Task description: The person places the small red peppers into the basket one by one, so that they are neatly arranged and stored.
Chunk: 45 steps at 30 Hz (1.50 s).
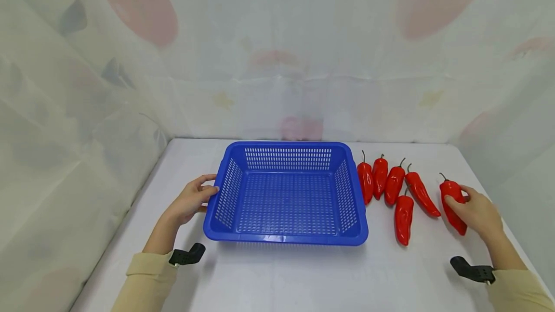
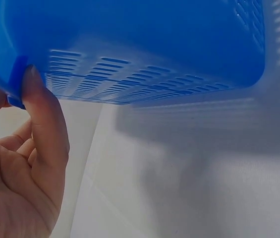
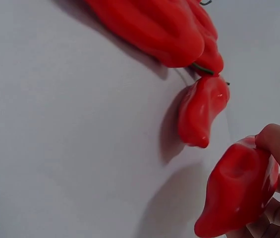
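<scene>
A blue plastic basket (image 1: 286, 239) with slotted sides stands mid-table, nothing inside it. My left hand (image 1: 191, 200) grips its left rim, the thumb pressed against the outer side in the left wrist view, where the basket wall (image 2: 144, 29) fills the top. At the right, my right hand (image 1: 479, 212) pinches a red chili pepper (image 1: 451, 201) between thumb and fingers. In the right wrist view this pepper (image 3: 239, 188) casts a shadow on the table beside it. Several more red chili peppers (image 1: 393, 184) lie between the basket and my right hand.
The white table (image 1: 277, 283) ends at a patterned cloth backdrop (image 1: 277, 105), with cloth also hanging along the left and right sides. One pepper (image 1: 404, 220) lies nearer the front than the others. The leftmost pepper (image 1: 365, 182) lies right beside the basket's right wall.
</scene>
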Each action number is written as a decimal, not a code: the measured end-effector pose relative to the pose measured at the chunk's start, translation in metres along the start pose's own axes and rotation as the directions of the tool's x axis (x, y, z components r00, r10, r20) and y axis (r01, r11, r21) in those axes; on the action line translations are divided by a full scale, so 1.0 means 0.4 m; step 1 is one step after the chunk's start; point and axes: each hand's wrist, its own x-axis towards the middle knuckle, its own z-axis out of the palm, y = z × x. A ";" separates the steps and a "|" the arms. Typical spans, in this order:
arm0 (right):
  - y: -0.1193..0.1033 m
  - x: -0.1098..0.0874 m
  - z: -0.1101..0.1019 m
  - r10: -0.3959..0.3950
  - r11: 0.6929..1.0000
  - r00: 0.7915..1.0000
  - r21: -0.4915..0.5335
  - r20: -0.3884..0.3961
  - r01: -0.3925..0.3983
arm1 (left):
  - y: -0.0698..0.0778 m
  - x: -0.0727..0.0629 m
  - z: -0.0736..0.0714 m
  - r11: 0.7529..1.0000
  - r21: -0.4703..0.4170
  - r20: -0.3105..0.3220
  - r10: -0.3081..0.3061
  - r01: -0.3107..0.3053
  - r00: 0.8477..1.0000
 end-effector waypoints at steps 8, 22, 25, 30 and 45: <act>-0.040 -0.002 -0.022 -0.075 0.997 0.996 -0.024 -0.053 0.073 | -0.003 0.004 -0.001 1.000 0.005 -0.009 -0.010 0.010 1.000; -0.147 0.004 -0.025 -0.182 0.983 0.983 -0.019 -0.031 0.181 | -0.005 0.000 0.001 1.000 0.008 -0.023 -0.018 0.018 1.000; -0.171 0.008 -0.024 -0.195 0.981 0.981 -0.019 -0.017 0.195 | -0.006 0.003 0.001 1.000 0.004 -0.027 -0.025 0.025 0.999; -0.202 0.013 -0.015 -0.220 0.975 0.975 -0.017 -0.029 0.219 | -0.004 0.003 0.002 1.000 0.011 -0.034 -0.026 0.027 0.999; -0.315 0.015 -0.010 -0.290 0.957 0.956 0.018 -0.055 0.291 | -0.004 0.002 0.002 0.999 0.016 -0.032 -0.034 0.034 0.999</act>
